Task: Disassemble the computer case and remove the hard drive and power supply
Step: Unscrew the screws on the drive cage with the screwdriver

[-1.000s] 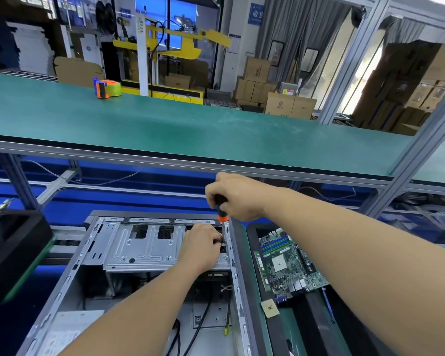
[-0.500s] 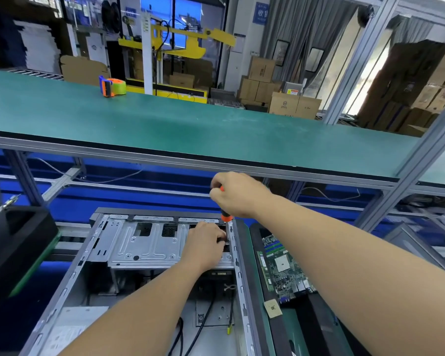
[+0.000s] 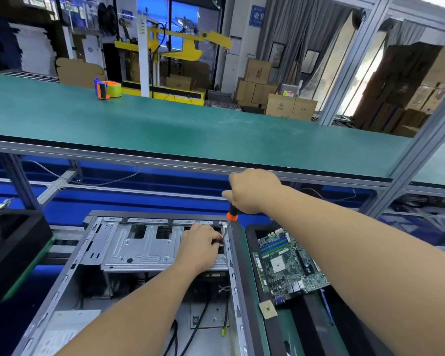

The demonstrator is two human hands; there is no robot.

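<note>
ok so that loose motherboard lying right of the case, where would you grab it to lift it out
Probably by its bare long edges, coming straight down from above. The motherboard lies flat, component side up, in a dark tray beside the computer case, so its top is crowded with the socket, memory sticks and connectors. Pinching opposite edges avoids pressing on those parts.

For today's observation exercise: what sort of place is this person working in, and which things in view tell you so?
Probably a factory or warehouse assembly line. A long green conveyor-style bench on aluminium framing crosses the view, stacked brown cardboard cartons stand behind it, and an open grey metal computer case lies beside a loose green motherboard.
</note>
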